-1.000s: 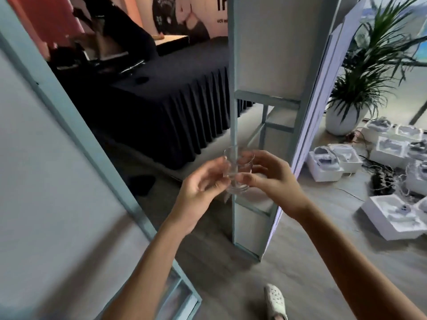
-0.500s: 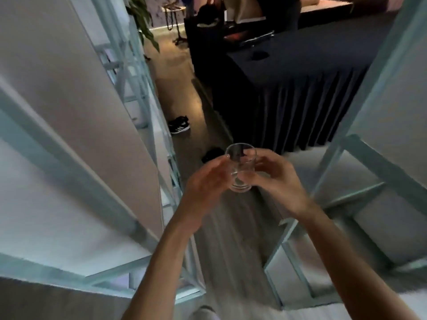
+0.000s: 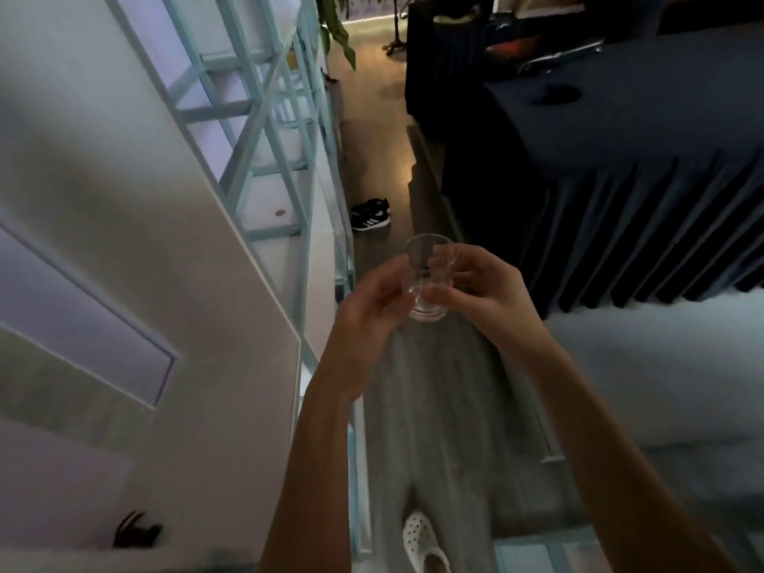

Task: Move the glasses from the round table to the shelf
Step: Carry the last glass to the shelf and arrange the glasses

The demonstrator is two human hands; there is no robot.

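Note:
A small clear glass [image 3: 428, 279] is held upright in mid-air at the centre of the head view, over the wooden floor. My left hand [image 3: 368, 308] grips its left side and my right hand [image 3: 483, 291] grips its right side, fingers wrapped around the lower half. The glass looks empty. A white shelf unit with a pale blue frame [image 3: 264, 159] rises along the left, close to my left arm. The round table is out of view.
A table with a dark pleated skirt [image 3: 620, 179] stands to the right. Black sneakers [image 3: 370, 214] lie on the floor ahead. My foot in a white clog [image 3: 421, 539] shows below. A second white shelf surface [image 3: 661, 378] lies at the right. A plant [image 3: 335, 26] stands far back.
The view has swung left: the shelf unit now fills the left side and the dark table has shifted right. Both hands keep the same hold on the glass.

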